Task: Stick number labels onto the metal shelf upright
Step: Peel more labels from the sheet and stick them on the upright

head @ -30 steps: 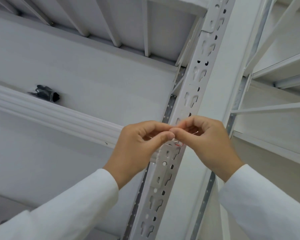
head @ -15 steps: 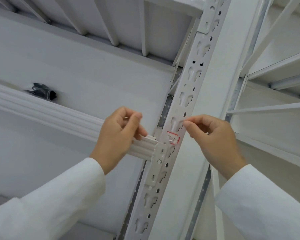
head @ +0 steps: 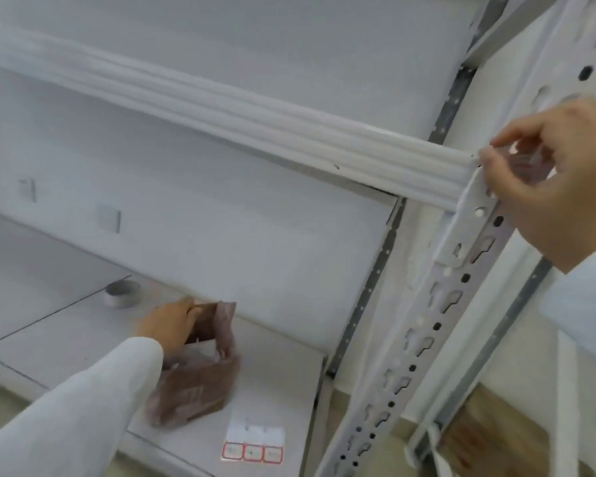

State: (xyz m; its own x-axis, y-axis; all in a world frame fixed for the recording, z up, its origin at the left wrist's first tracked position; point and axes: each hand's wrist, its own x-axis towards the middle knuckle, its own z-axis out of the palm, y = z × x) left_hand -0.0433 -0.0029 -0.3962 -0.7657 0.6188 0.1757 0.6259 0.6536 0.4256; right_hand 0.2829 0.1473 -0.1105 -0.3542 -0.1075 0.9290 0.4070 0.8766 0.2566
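Observation:
The white perforated metal upright [head: 427, 339] runs diagonally down the right side. My right hand [head: 551, 187] is on it where the shelf beam [head: 255, 122] joins, fingers bent. It covers the spot, and a blurred reddish patch shows under the fingers. My left hand [head: 171, 325] reaches down to the lower shelf [head: 289, 366], its fingers curled over the top edge of a brown bag in clear plastic [head: 200, 383]. A label sheet [head: 253, 445] with three red-framed labels lies flat on that shelf in front of the bag.
A small grey metal bowl [head: 122, 293] sits further back on the lower shelf. A second white post [head: 561, 390] and a grey slotted strip [head: 369, 287] flank the upright. Brown floor [head: 489, 438] shows at the lower right.
The view has tilted down to the lower shelf. My left hand left the upright and dropped to the brown bag. My right hand stayed at the upright and now covers the stuck label.

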